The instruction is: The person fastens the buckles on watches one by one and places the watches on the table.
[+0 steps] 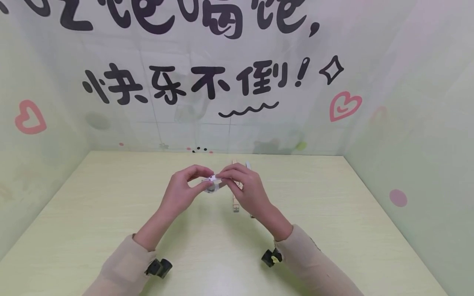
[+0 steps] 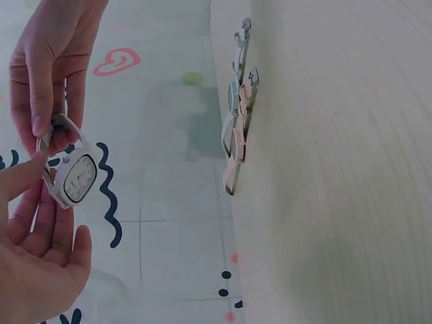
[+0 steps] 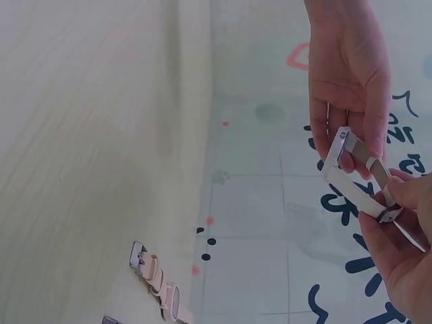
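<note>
Both hands hold a white wristwatch (image 1: 212, 188) above the table, its strap bent round into a loop. Its pale squarish dial (image 2: 79, 179) shows in the left wrist view. My left hand (image 1: 182, 190) pinches the watch from the left between thumb and fingers. From the other side, my right hand (image 1: 252, 190) pinches the strap (image 3: 359, 192) near its metal buckle (image 3: 390, 214), where a strap end sticks out past the fingers. Behind the right hand lies a pink-strapped watch (image 1: 235, 204), partly hidden in the head view.
Beside the pink watch lies another watch with a pale green-white strap (image 2: 233, 98). Both rest on the light wooden table (image 1: 111, 197). A printed wall covering (image 1: 207, 131) rises at the table's back edge, with side panels left and right.
</note>
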Tool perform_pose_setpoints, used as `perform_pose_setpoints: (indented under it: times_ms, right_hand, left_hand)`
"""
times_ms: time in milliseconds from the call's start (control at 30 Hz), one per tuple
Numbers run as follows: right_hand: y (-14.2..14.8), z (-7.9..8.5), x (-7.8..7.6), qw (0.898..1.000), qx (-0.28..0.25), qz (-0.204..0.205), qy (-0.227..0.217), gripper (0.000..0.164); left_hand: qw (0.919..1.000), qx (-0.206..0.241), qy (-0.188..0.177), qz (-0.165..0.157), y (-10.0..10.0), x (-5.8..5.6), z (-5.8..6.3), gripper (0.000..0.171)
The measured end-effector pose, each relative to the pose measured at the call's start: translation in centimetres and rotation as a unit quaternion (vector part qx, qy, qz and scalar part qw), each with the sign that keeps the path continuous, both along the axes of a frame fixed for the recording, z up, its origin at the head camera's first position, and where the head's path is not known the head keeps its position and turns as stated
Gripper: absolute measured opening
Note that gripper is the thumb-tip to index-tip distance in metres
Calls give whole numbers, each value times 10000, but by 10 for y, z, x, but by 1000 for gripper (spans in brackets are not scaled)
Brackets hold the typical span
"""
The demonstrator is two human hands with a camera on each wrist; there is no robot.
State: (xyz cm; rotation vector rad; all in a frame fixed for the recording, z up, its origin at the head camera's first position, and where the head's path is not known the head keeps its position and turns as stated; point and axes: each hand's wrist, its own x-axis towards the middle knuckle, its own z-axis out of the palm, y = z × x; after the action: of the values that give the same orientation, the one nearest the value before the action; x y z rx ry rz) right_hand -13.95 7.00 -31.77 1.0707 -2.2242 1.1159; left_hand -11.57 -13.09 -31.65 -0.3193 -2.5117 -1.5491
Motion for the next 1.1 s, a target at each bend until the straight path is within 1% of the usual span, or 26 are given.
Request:
perform_pose_setpoints:
  times_ms: [133, 267, 367, 500, 600, 700, 767, 867, 967, 1100]
  right_hand:
    - [0, 1, 1, 10000, -4, 37, 59, 16]
    - [1, 0, 1, 9999, 5, 106, 92, 14]
    - [2, -1, 2, 9999, -55, 147, -23, 17]
    - [4, -4, 1, 9991, -273, 142, -280, 25]
    - [6, -5, 1, 9984, -387, 129, -386, 31]
    - [8, -6, 0, 9982, -377, 143, -446, 35]
    - [10, -6, 0, 9981, -341, 179, -472, 37]
    - [11, -7, -1, 9980, -274, 326, -466, 42]
    - [13, -8, -1, 9978, -165, 496, -409, 50]
    - [13, -7, 0, 9974, 12, 631, -360, 61]
  left_hand:
    - [10000, 15, -63, -24, 2, 1, 1, 22]
    - [9999, 82, -55, -132, 4, 1, 2, 21]
    - [9997, 142, -63, -169, 4, 0, 2, 20]
    - [9997, 194, -124, -87, 2, -1, 3, 22]
    - [9996, 185, -193, 17, 0, -1, 3, 23]
    - [9993, 227, -304, 57, -2, -1, 3, 23]
    - [9985, 335, -433, 52, -3, 0, 4, 25]
    - [9956, 648, -676, 9, -5, 0, 4, 27]
    - [9908, 989, -923, -35, -7, 0, 6, 29]
    - [9847, 1278, -1184, -74, -10, -1, 6, 32]
